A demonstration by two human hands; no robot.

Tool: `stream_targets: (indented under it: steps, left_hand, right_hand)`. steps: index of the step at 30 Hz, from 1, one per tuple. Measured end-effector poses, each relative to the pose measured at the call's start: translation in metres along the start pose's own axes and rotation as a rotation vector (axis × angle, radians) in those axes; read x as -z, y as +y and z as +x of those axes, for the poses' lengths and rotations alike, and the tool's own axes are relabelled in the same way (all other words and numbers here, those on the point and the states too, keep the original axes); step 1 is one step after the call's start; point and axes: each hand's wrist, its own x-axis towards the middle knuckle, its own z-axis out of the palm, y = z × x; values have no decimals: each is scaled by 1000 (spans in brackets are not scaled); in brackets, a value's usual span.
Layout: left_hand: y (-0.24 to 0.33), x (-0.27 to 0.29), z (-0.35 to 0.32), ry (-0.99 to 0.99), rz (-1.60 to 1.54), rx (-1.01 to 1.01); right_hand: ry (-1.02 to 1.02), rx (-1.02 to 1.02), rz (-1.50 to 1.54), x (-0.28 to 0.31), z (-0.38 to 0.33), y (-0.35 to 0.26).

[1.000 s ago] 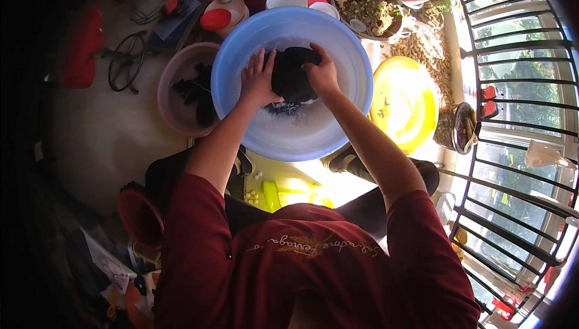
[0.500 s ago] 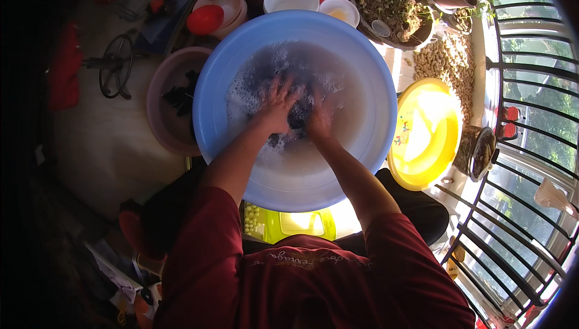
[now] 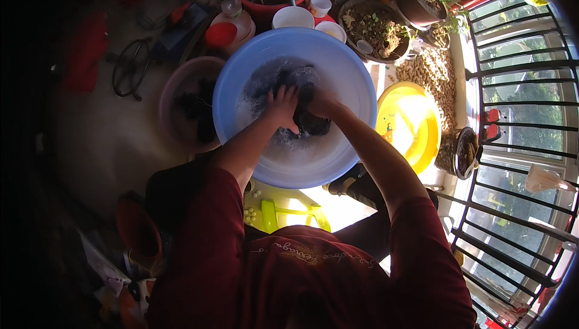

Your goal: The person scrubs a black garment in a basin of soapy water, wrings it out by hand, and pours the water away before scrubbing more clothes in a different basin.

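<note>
Scrubbing is the step in hand, as I judge it: both hands press on a dark cloth [image 3: 309, 115] lying in soapy water near the middle of the blue basin [image 3: 241, 79]. The left hand [image 3: 282, 107] lies at 9 o'clock of the cloth with fingers spread and curled over its edge; the right hand [image 3: 324, 103] sits at 1 o'clock, closed down on the bunched fabric (how tightly, I cannot tell, since the foam hides the fingertips). The cloth is a wadded lump, its long axis running roughly from 11 o'clock to 5 o'clock, with no clear end that points anywhere. The next move would call for a firm two-handed grip and rubbing one fold against another. A purple tub [image 3: 175, 88] with more dark laundry stands at 9 o'clock of the basin, a yellow basin [image 3: 422, 142] at 3 o'clock
</note>
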Motion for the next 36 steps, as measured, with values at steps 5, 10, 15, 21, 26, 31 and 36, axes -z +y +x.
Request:
stream_targets:
  steps: [5,10,15,21,26,31,36]
  left_hand:
    - [1,61,-27,310,-582,-250]
    - [26,169,-60,358,-912,-368]
    - [62,244,-96,451,-956,-397]
    - [67,283,-104,634,-876,-393]
    - [51,263,-86,696,-905,-425]
    - [24,200,-66,513,-934,-386]
    - [-1,113,-45,512,-833,-188]
  right_hand:
    - [243,258,348,91,-77,-45]
    - [539,495,405,164,-140,-100]
    - [706,625,530,224,-226,-134]
    - [675,703,652,253,-254,-157]
    - [657,702,680,241,-226,-148]
    - [514,713,812,190,-183,-131]
    - [619,337,587,108,-121,-97]
